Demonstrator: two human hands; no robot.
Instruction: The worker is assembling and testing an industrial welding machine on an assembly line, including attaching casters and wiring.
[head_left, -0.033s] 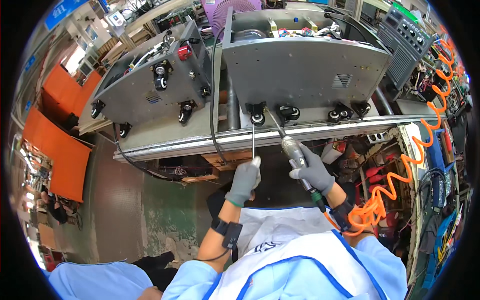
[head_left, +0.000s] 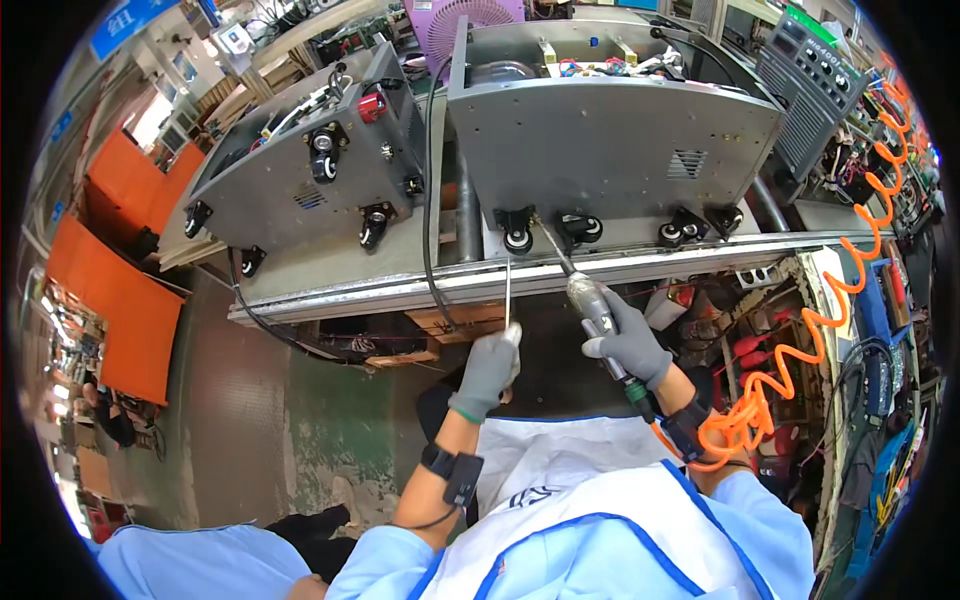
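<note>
White characters point(head_left: 112, 42) on blue sign point(head_left: 133, 22)

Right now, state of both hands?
Left hand: closed, holding a thin metal rod, pointing up toward the workbench edge.
Right hand: closed around a silver power driver, its long bit angled up toward the casters.

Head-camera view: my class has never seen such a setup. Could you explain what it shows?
There is no robot: a person is at work. The pictures come from a wide fisheye camera worn on the head, looking down, so straight edges bend. On the workbench rest a left grey cabinet and a middle grey cabinet, both with black casters. The gloved left hand holds a thin metal rod; the gloved right hand grips a driver-like tool, its long bit reaching toward a caster.
</note>
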